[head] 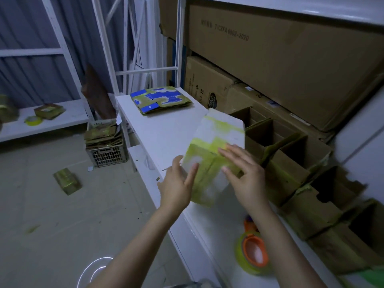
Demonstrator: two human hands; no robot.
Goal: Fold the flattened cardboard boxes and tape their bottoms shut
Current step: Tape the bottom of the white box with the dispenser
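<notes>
Cardboard box [216,140], green and white, sits at the middle of the view over the white worktop [158,134]. It is already folded into shape and tilted, with its far end pointing to about 1 o'clock. Blur hides whether its lower end rests on the surface.

The left hand [178,183] meets the box's near corner at 7 o'clock. Its grip is wide: the thumb lies along the left edge and straight fingers lie on the face. The right hand [243,173] comes in from 5 o'clock, also with a wide grip, its spread fingers flat on the upper face.

A stack of flattened boxes [161,99], printed blue and green, lies on the worktop at 11 o'clock from the box, well apart. A tape dispenser [252,250] with an orange core and yellowish tape lies on the worktop at 5 o'clock, beside the right forearm. Open brown cartons [291,154] with dividers line the worktop's edge at 3 o'clock. On the floor [41,204] at 9 o'clock, a crate [107,155] holds more flattened cardboard.
</notes>
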